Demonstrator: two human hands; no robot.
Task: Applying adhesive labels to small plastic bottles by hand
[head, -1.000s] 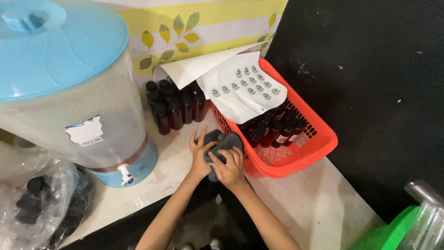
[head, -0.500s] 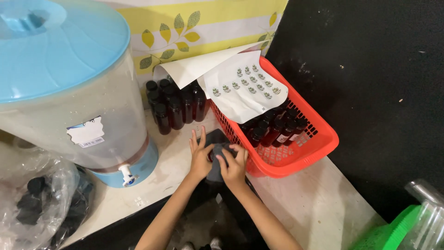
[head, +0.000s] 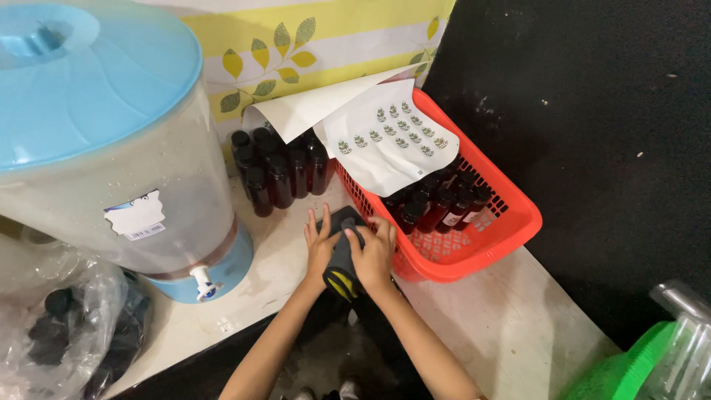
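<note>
Both hands share the grip on a dark cloth with yellow stripes (head: 342, 255): left hand (head: 320, 248) lies flat on its left edge, right hand (head: 374, 252) has fingers curled over the top, clasping it. It sits on the pale desk (head: 511, 326) right against the red basket (head: 503, 237) of dark bottles (head: 444, 207). I'd say press evenly and keep clear of that basket rim

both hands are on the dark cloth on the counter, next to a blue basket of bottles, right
Not quite: the basket is red-orange, not blue, as the head view shows. The rest holds: the left hand and right hand are both on the dark cloth on the counter, beside the bottles.
</note>
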